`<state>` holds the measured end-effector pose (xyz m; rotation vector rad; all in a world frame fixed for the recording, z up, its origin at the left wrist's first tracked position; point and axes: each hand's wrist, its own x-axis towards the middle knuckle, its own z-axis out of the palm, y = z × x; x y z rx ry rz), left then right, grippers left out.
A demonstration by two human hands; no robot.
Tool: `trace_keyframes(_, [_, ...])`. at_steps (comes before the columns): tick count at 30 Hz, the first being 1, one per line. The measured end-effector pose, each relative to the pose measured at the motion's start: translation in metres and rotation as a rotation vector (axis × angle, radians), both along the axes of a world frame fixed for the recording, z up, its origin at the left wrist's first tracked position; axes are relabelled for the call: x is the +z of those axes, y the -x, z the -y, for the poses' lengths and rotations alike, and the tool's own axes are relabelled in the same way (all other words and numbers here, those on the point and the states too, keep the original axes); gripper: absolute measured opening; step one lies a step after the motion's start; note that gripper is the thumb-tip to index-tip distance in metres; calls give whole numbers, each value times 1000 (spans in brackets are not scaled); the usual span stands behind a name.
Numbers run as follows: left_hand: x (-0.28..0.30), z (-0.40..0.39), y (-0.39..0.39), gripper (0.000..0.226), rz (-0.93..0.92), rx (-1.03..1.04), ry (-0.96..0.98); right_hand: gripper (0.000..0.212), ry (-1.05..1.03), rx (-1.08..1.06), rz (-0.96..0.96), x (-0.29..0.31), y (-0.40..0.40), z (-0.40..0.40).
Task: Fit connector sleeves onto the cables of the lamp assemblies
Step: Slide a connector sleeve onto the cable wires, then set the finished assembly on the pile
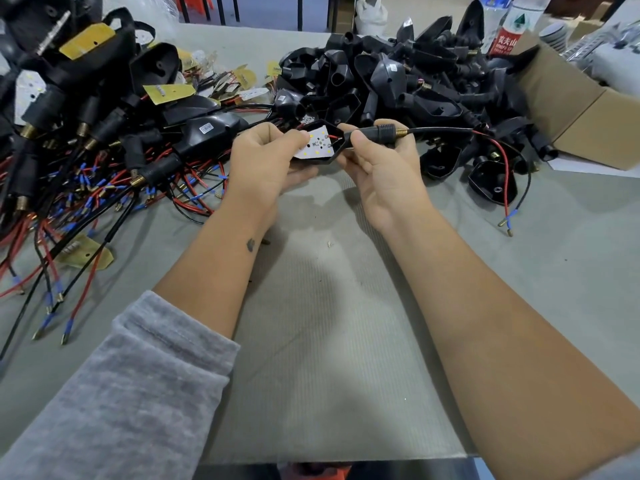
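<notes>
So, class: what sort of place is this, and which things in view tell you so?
Probably a small assembly workshop: a heap of empty black lamp housings, a pile of wired assemblies, and a cardboard box on the grey worktable.

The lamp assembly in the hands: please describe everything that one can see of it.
The lamp assembly is a black angular housing, plastic by its look, held open side up above the grey table. Inside lies a white LED board with small yellow chips and a red wire. The left hand grips its left end; the right hand holds the stem, where a ribbed black sleeve and brass thread show. A black cable runs right, splitting into red and black wires with blue-sleeved terminals.
</notes>
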<state>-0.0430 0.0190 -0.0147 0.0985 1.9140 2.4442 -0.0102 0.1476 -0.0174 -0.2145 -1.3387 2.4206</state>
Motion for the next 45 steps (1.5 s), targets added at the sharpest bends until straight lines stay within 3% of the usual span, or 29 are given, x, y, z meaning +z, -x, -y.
trace_keyframes(4, [-2,-1,0,28,-51,75,-22,30,0,47,2,1,-2,1])
trace_keyframes(7, [-4,4,3,36,-58,72,-93,28,5,62,12,2,-2,-2])
trace_keyframes(10, [-4,10,6,33,-54,56,-109,3,-6,44,65,5,-3,-4])
trace_keyframes(12, [-3,14,8,29,-40,67,-120,29,13,9,141,5,-2,-6])
trace_keyframes(14, [-4,16,10,25,-31,79,-124,40,59,-74,174,5,-1,-11])
trace_keyframes(20, [-3,17,10,19,-16,62,-195,10,37,-194,134,3,-2,-16])
trace_keyframes(29, [-1,17,12,3,24,146,-375,19,-93,-117,107,4,-6,-12])
trace_keyframes(32, [0,14,15,20,68,231,-397,19,-164,-71,104,3,-5,-8])
trace_keyframes(35, [-1,14,18,26,123,236,-297,18,-179,-18,113,3,-5,-7])
trace_keyframes(45, [2,4,5,53,269,-151,-191,11,-85,1,69,-1,-5,-12])
